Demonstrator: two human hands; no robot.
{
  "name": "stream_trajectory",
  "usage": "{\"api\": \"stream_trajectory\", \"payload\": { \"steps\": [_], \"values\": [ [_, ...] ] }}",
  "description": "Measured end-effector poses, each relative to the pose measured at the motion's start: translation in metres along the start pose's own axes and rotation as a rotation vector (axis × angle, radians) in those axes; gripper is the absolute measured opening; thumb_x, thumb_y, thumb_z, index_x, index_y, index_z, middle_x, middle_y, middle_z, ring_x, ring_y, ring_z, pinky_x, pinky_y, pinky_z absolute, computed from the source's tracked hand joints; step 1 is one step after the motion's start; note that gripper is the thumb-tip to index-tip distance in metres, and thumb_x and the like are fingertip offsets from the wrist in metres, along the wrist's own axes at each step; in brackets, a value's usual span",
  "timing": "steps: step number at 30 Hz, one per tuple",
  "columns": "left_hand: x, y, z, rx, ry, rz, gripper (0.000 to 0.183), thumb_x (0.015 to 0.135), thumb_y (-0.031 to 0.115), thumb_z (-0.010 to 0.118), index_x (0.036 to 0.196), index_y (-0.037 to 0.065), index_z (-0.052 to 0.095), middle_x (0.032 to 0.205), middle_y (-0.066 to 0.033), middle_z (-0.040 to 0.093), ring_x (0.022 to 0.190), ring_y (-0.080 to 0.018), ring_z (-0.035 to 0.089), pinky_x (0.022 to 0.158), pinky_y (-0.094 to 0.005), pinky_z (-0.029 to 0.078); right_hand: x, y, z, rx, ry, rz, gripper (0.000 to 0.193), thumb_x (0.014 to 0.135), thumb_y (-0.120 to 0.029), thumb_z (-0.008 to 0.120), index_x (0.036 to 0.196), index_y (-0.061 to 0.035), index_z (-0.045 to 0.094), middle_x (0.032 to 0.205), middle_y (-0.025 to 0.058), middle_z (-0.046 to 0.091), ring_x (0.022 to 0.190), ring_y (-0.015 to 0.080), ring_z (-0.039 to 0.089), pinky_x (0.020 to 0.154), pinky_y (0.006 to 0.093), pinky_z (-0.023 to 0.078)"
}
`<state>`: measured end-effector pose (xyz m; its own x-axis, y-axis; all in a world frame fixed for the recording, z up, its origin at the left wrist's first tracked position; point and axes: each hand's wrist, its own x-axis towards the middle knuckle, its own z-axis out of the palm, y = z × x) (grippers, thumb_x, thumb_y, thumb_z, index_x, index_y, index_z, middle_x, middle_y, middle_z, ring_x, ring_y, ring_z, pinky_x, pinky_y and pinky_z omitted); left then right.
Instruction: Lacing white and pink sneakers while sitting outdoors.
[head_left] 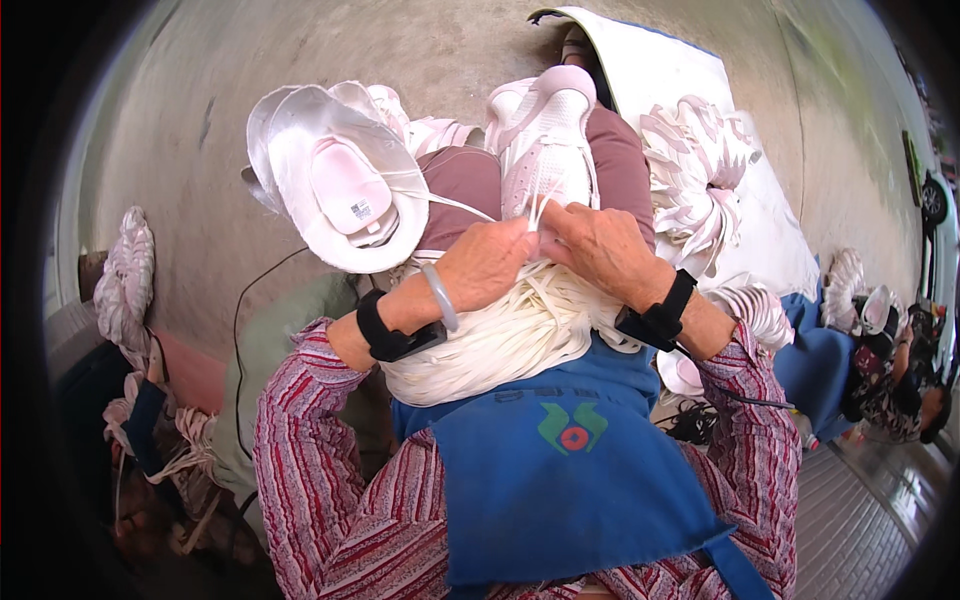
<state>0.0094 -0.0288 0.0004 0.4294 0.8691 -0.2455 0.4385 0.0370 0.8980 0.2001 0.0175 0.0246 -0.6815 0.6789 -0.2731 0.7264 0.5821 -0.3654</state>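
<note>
A pale pink-and-white shoe upper (pixel 545 150) lies on my lap between my thighs, its toe end turned away or toward me; I cannot tell which. Right at its near end my two hands almost meet. My left hand (pixel 490 262) is closed, thumb and fingers pinching a white shoelace (pixel 536 212). Beside it, my right hand (pixel 605 250) has its fingers curled in on the lace too, though the fingertips are partly hidden. Below both hands a thick heap of loose white laces (pixel 500 345) rests on my blue apron (pixel 590 500).
To the left stand nested white shoe uppers (pixel 390 235), a lace trailing from them. Bundled uppers (pixel 700 180) lie on a white sheet (pixel 660 65) at right. More bundles (pixel 125 270) hang at far left. Another person (pixel 900 380) sits at far right, near a parked car (pixel 935 205).
</note>
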Motion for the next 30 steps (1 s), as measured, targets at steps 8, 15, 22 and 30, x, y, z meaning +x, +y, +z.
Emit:
{"api": "stream_trajectory", "payload": {
  "steps": [8,15,22,30],
  "values": [
    [-0.009,0.002,-0.013,-0.009,-0.058,0.095,0.032,0.096,0.025,0.040,0.088,-0.001,0.057,0.076,-0.0178,0.059,0.073,-0.0286,0.059,0.069,-0.0367,0.045,0.000,0.009,0.000,-0.044,-0.090,0.031,0.044,0.082,-0.015,0.062,0.124,-0.0146,0.047,0.083,0.0127,0.065,0.073,0.0341,0.064,0.058,0.0439,0.049],
    [-0.009,0.002,-0.038,-0.187,0.204,-0.037,0.027,0.098,0.025,0.044,0.105,0.002,0.058,0.080,-0.0072,0.060,0.074,-0.0120,0.053,0.068,-0.0279,0.045,-0.006,0.016,-0.007,0.207,-0.001,-0.051,0.048,0.083,-0.010,0.060,0.128,-0.0116,0.043,0.080,0.0177,0.064,0.070,0.0353,0.064,0.060,0.0431,0.049],
    [0.006,0.017,-0.054,0.205,0.107,-0.009,0.027,0.097,0.027,0.049,0.105,0.003,0.058,0.068,-0.0002,0.050,0.062,-0.0088,0.047,0.059,-0.0247,0.041,-0.034,0.050,-0.074,0.381,0.366,0.193,0.022,0.091,-0.015,0.050,0.100,0.0034,0.056,0.071,0.0131,0.061,0.060,0.0236,0.058,0.059,0.0362,0.048],
    [0.026,0.036,-0.061,-0.851,-0.045,-0.277,0.021,0.098,0.022,0.047,0.096,0.003,0.054,0.067,0.0022,0.047,0.056,-0.0050,0.045,0.052,-0.0169,0.042,-0.170,0.089,-0.162,1.840,0.641,-0.239,0.030,0.103,-0.024,0.035,0.107,0.0008,0.050,0.058,-0.0072,0.028,0.040,0.0007,0.024,0.030,0.0188,0.019]
  ]
}}
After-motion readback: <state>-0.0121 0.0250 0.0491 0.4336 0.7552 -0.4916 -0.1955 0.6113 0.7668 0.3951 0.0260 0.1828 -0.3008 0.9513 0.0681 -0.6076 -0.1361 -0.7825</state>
